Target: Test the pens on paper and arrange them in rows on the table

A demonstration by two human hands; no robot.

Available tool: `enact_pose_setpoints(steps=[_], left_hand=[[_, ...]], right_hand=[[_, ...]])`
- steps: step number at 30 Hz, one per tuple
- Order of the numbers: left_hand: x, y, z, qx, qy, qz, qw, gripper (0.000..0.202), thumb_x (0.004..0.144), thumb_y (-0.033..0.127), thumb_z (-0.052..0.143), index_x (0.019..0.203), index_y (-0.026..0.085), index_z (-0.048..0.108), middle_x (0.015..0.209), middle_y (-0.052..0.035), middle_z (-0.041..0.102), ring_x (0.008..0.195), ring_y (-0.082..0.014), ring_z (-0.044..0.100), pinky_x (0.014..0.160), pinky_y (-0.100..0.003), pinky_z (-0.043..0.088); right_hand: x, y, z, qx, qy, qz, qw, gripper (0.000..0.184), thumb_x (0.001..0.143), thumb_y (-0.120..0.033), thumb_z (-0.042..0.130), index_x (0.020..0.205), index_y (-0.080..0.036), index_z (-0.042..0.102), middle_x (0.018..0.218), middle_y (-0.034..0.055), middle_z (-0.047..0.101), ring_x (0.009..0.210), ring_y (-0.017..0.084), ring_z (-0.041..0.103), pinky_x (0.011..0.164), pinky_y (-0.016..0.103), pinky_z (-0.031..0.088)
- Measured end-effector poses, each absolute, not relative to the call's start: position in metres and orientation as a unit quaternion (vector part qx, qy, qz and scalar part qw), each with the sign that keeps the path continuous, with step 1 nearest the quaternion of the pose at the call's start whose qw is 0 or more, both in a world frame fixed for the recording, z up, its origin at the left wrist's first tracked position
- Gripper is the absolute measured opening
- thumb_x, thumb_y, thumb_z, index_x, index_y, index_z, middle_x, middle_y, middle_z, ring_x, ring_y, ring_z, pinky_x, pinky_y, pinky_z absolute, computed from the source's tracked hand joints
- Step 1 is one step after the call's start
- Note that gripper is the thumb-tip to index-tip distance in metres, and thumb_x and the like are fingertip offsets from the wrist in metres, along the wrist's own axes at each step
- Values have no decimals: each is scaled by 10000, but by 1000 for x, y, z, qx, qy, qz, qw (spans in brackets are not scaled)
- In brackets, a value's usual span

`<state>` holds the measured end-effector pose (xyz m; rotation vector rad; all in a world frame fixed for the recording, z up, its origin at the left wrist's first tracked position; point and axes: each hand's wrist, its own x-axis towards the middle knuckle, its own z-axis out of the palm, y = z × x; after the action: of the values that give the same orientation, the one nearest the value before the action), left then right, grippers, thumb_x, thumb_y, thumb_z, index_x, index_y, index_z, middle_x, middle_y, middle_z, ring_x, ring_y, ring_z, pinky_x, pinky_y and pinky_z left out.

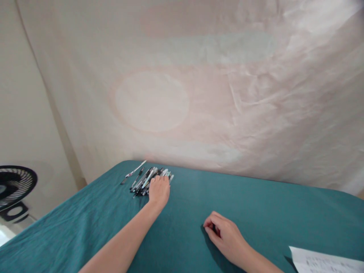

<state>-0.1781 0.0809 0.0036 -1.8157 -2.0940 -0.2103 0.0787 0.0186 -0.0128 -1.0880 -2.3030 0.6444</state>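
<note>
Here, left hand (pixel 159 192) over slim plastic pens (pixel 147 179), grip unclear; right hand (pixel 224 234) loosely fisted.

Pens (pixel 145 182) and the left hand (pixel 159 189) blocked the desk (pixel 270 204) far left; a free lane ran far right, beyond the right hand (pixel 226 235) and paper (pixel 327 261).

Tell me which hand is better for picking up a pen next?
Probably the left hand: it is right at the pile of pens, while the right hand is curled farther away.
</note>
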Motion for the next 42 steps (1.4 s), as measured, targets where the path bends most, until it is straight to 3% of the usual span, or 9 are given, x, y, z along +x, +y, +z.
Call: enact_pose_setpoints(steps=[12,17,20,22,24,26,32,38,42], left_hand=[[-178,79,11,-663,-723,-86,174,251,808,169,343,845,130,587,877,-135,596,915,-256,484,799,-379,299],[-172,78,17,-674,-710,-129,155,264,821,207,349,926,132,579,897,-129,582,904,-242,497,791,-371,325],[-154,73,20,-712,-658,-242,23,249,815,235,371,910,150,585,894,-96,578,861,-197,522,792,-332,356],[-134,66,21,-716,-608,-313,-139,234,805,265,385,884,151,574,861,-72,581,788,-161,543,752,-298,393],[-111,56,21,-671,-565,-334,-344,253,794,301,389,931,142,531,766,-46,579,638,-132,549,622,-271,430],[-90,46,20,-625,-526,-333,-470,243,754,305,442,906,131,518,665,-18,552,585,-122,537,558,-251,427],[-57,33,20,-574,-489,-322,-573,190,670,269,548,810,150,496,606,20,521,497,-75,474,471,-195,352],[-47,35,5,-473,-452,-358,-666,348,687,489,516,715,145,475,606,21,501,430,-32,379,408,-170,241],[-47,31,0,-432,-424,-376,-702,388,691,532,499,722,149,452,603,32,475,413,-16,327,387,-164,157]], right_hand=[[78,19,-14,-401,-841,247,267,145,780,-191,428,750,-197,570,694,-6,527,593,93,489,566,200,357],[79,22,-18,-401,-823,275,293,132,778,-222,453,744,-201,578,681,-8,533,591,99,482,568,207,357],[80,27,-18,-412,-769,357,332,169,793,-308,454,782,-193,577,658,-4,540,564,104,475,543,211,368],[81,32,-16,-421,-701,438,374,246,805,-386,429,840,-183,564,663,-1,536,510,94,455,475,203,360],[84,36,-15,-427,-619,505,423,321,809,-453,398,888,-178,542,624,-12,506,438,79,407,401,193,326],[86,40,-14,-423,-550,545,471,348,805,-487,389,869,-175,529,548,-37,453,395,70,360,370,188,297],[92,46,-20,-414,-480,561,532,321,760,-487,485,698,-172,510,466,-60,383,387,59,312,374,179,258],[90,44,-15,-423,-551,531,486,321,770,-464,485,681,-159,528,473,-55,399,396,58,318,385,187,257],[89,43,-13,-424,-592,518,450,319,777,-456,476,682,-157,532,490,-46,433,406,61,339,396,188,270]])
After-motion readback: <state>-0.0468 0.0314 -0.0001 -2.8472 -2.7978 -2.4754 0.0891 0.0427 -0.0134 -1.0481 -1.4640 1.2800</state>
